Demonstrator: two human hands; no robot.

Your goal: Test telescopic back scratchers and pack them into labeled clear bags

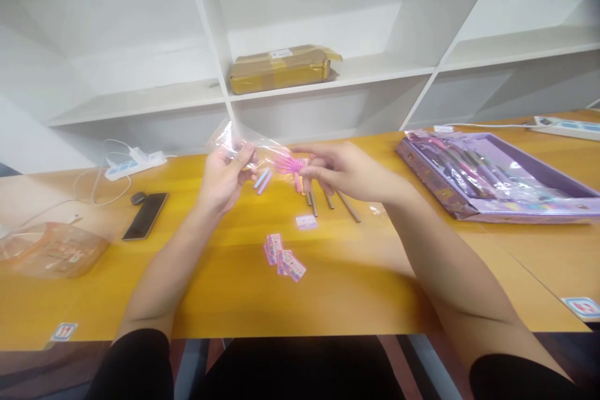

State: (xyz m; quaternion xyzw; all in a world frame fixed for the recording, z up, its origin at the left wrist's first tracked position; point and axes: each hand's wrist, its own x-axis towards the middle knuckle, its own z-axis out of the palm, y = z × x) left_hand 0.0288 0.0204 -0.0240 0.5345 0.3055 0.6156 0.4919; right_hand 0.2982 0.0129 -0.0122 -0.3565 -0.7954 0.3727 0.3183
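Note:
My left hand (pixel 225 178) pinches a clear plastic bag (pixel 262 149) above the table, thumb against fingers. A bright pink piece with several thin prongs (pixel 289 165) sits at the bag's right end. It is gripped between the thumb and fingers of my right hand (pixel 335 169); whether its prongs are inside the bag or behind the film I cannot tell. Below my right hand lie several metal rods (pixel 347 205), partly hidden by the fingers. Blue and purple sticks (pixel 263 181) rest under the bag. Nearer to me are a small card (pixel 306 222) and several overlapping pink cards (pixel 284 257).
At right stands a purple open box (pixel 529 165) with several wrapped items. On the left are a phone (pixel 145 216), a power strip (pixel 135 164) with cables and a transparent orange-printed bag (pixel 56 250). A taped carton (pixel 284 69) sits on the white shelf.

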